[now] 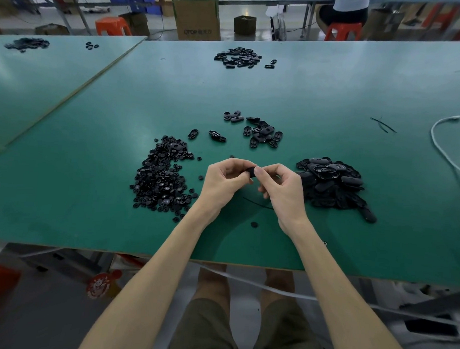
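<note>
The left hand and right hand pinch a small black part together over the green worktop, round pieces heaped at nine o'clock, oval shells at three, cardboard box beyond at twelve.

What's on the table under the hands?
A thin black strand lies on the green table below the left hand and right hand, which pinch a small black part. Anything beneath the palms is covered.
</note>
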`<action>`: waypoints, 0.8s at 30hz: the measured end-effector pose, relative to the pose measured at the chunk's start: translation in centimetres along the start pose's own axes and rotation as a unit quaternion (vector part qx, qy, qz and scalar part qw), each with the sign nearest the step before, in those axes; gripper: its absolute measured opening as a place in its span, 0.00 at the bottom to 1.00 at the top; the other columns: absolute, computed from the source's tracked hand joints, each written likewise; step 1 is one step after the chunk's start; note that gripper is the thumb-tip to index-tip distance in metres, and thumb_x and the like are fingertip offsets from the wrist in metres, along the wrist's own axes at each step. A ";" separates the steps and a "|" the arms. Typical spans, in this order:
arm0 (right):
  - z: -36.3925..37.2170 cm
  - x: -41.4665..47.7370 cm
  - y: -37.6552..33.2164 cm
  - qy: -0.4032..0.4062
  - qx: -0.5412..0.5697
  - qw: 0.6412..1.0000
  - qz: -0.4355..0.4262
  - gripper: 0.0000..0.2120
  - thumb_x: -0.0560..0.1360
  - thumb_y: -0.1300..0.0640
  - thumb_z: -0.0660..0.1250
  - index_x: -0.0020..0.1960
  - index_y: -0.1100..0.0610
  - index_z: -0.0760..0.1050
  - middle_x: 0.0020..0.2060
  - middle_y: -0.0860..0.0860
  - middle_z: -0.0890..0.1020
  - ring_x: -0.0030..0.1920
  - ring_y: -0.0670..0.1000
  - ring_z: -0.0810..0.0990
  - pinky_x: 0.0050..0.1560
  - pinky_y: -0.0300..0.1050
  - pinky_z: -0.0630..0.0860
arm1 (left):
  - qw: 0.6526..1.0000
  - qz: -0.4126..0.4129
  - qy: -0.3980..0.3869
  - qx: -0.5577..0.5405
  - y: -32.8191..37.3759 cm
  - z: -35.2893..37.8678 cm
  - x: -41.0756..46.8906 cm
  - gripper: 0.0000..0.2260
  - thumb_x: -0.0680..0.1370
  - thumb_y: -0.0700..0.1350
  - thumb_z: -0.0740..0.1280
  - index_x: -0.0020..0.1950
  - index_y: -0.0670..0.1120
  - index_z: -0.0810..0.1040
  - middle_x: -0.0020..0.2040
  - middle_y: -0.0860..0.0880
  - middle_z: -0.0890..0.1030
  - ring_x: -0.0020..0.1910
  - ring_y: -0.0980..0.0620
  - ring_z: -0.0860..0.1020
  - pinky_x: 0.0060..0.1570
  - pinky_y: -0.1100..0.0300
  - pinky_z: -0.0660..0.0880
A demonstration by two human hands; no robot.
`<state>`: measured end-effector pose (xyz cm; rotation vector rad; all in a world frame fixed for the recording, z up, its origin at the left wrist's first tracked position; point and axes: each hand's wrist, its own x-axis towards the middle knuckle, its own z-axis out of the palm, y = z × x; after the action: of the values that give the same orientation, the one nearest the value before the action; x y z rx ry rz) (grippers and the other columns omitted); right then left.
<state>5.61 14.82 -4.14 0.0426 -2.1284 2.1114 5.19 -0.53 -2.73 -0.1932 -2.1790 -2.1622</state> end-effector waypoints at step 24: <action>0.0 -0.1 -0.3 0.022 0.012 1.000 0.007 0.07 0.82 0.53 0.70 0.48 0.55 0.81 0.30 0.47 0.82 0.32 0.46 0.78 0.34 0.39 0.75 | 1.000 0.014 -0.007 -0.013 -0.1 -0.2 0.1 0.08 0.79 0.35 0.72 0.58 0.39 0.85 0.51 0.43 0.87 0.46 0.49 0.85 0.54 0.59 0.80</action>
<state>5.73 14.80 -3.88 -0.0146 -2.0857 2.1243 5.09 -0.71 -2.84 -0.2397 -2.1421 -2.1828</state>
